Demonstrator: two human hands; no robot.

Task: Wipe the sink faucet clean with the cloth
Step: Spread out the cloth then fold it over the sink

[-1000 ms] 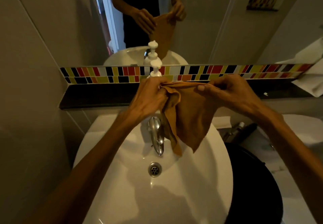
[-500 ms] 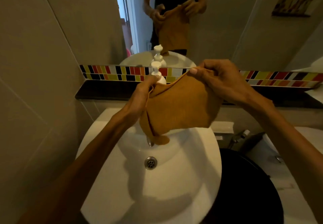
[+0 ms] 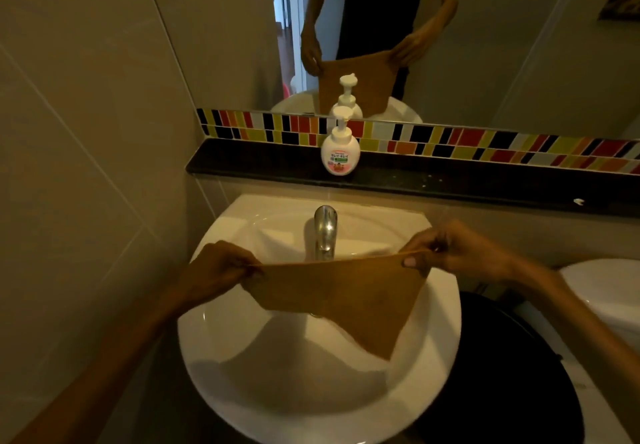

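A brown cloth [image 3: 346,298] hangs stretched over the white sink [image 3: 263,391], held by its top corners. My left hand [image 3: 221,270] pinches the left corner and my right hand [image 3: 450,253] pinches the right corner. The chrome faucet [image 3: 325,232] stands at the back of the basin, just behind the cloth's top edge and not touched by it. Its spout tip is hidden by the cloth, and so is the drain.
A white soap pump bottle [image 3: 340,152] stands on the dark ledge [image 3: 450,180] behind the faucet, below a coloured tile strip and the mirror. A black round object [image 3: 512,374] sits to the right of the sink, with a white fixture [image 3: 602,291] beyond it. A tiled wall closes the left side.
Both hands have pulled apart and come down and toward me, spreading the bunched cloth flat. The faucet, covered before, now shows behind the cloth.
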